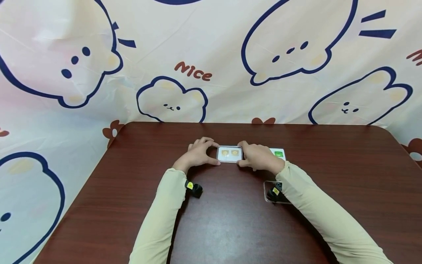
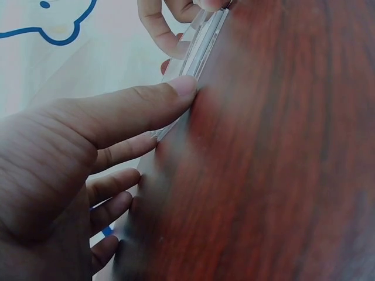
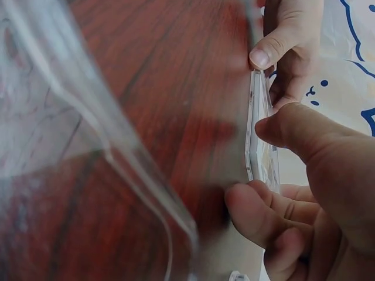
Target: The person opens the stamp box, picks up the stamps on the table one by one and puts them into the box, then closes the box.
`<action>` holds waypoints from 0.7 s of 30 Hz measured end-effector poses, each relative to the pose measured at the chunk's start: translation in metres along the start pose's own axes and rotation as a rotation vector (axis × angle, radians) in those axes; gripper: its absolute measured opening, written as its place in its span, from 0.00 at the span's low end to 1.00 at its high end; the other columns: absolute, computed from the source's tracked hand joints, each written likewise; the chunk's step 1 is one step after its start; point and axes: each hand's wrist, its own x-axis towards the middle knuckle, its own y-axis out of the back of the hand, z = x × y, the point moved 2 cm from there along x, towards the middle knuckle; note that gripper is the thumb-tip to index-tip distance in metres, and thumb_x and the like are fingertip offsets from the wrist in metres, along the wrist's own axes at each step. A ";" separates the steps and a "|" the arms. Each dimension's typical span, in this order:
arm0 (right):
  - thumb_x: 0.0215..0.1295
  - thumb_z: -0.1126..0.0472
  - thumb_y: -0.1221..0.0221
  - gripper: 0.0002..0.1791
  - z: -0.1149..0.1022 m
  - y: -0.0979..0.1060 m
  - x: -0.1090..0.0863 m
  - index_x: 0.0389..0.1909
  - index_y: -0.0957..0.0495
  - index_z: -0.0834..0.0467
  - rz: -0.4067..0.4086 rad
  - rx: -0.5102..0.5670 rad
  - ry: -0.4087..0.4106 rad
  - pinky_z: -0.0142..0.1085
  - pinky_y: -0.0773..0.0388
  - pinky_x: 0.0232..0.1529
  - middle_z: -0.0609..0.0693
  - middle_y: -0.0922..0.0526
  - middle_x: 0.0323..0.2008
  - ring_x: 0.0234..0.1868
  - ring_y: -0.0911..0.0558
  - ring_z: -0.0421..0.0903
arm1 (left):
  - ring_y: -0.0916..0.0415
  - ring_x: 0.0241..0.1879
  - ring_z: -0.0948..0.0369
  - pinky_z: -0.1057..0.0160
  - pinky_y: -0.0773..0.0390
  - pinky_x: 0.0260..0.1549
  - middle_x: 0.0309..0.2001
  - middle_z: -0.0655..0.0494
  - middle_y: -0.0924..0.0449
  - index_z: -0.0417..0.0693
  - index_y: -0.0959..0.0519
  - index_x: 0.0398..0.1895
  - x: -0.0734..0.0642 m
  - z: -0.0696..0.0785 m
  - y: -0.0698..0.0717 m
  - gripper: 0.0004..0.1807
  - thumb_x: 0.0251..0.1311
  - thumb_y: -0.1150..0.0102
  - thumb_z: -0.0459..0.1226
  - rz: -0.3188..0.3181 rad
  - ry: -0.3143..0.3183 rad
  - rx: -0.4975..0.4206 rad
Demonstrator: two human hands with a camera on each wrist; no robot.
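A flat clear case (image 1: 230,154) with a white insert and two orange round marks lies on the brown table (image 1: 230,220) at its middle. My left hand (image 1: 197,154) pinches its left end between thumb and fingers, and my right hand (image 1: 258,157) pinches its right end. In the left wrist view my left thumb (image 2: 176,91) presses the case's edge (image 2: 202,44), with the right hand's fingers (image 2: 164,26) at the far end. From the right wrist the case (image 3: 258,134) shows edge-on between my right thumb (image 3: 293,129) and the left hand's thumb (image 3: 266,52).
A white card with a green patch (image 1: 278,153) lies just behind my right hand. A second clear plastic piece (image 1: 271,192) lies under my right wrist and fills the right wrist view's foreground, blurred (image 3: 88,134). A cartoon-printed cloth (image 1: 197,73) hangs behind the table.
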 end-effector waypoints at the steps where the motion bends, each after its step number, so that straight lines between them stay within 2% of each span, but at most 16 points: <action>1: 0.62 0.49 0.39 0.36 0.000 0.000 0.000 0.65 0.40 0.60 -0.002 0.002 -0.002 0.34 0.30 0.20 0.49 0.22 0.25 0.13 0.23 0.41 | 0.47 0.69 0.50 0.44 0.49 0.65 0.71 0.54 0.42 0.59 0.28 0.64 0.000 0.000 0.000 0.37 0.49 0.29 0.53 0.000 0.000 0.000; 10: 0.65 0.49 0.41 0.38 -0.001 0.001 0.000 0.70 0.42 0.61 -0.042 0.021 -0.015 0.33 0.30 0.21 0.48 0.22 0.23 0.14 0.23 0.41 | 0.47 0.70 0.50 0.45 0.48 0.64 0.71 0.54 0.43 0.60 0.28 0.63 0.000 -0.001 0.000 0.35 0.50 0.30 0.53 0.000 -0.008 -0.002; 21: 0.66 0.50 0.41 0.37 0.003 0.000 0.001 0.71 0.41 0.61 -0.050 0.034 -0.015 0.32 0.30 0.24 0.48 0.23 0.22 0.15 0.22 0.40 | 0.48 0.70 0.50 0.44 0.49 0.65 0.72 0.54 0.43 0.60 0.28 0.64 -0.002 0.000 0.001 0.35 0.52 0.31 0.54 -0.003 -0.010 0.010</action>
